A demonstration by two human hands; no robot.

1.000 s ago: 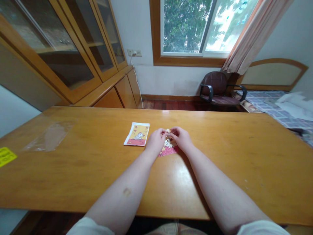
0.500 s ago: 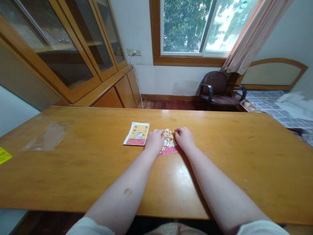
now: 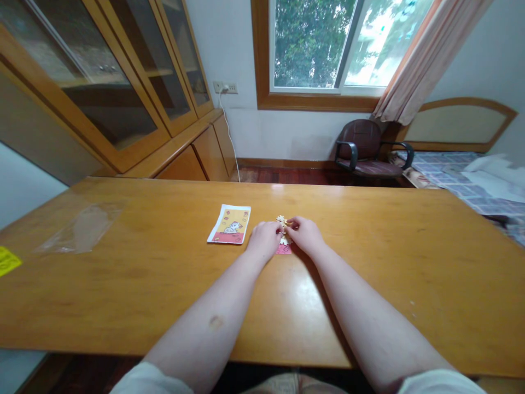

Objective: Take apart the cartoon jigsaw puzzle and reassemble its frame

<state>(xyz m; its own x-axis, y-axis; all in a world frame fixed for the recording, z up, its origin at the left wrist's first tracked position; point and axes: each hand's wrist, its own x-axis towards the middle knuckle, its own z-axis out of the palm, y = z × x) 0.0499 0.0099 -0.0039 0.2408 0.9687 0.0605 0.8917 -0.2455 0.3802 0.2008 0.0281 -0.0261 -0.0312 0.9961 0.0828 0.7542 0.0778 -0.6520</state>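
Yellow label (image 3: 9, 261), far L: print unreadable. L hand (image 3: 266, 239) & R hand (image 3: 304, 235) bent over puzzle (image 3: 284, 249) on table (image 3: 123, 295), beside card (image 3: 231, 225); can't tell if either's gripping a pc.

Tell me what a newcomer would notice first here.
Probably the left hand and right hand, close together at a small puzzle with a pink near edge, around the middle of the wooden table. Just left of them lies a picture card in yellow and pink. Beyond the table, the bright window stands out at the top of the view.
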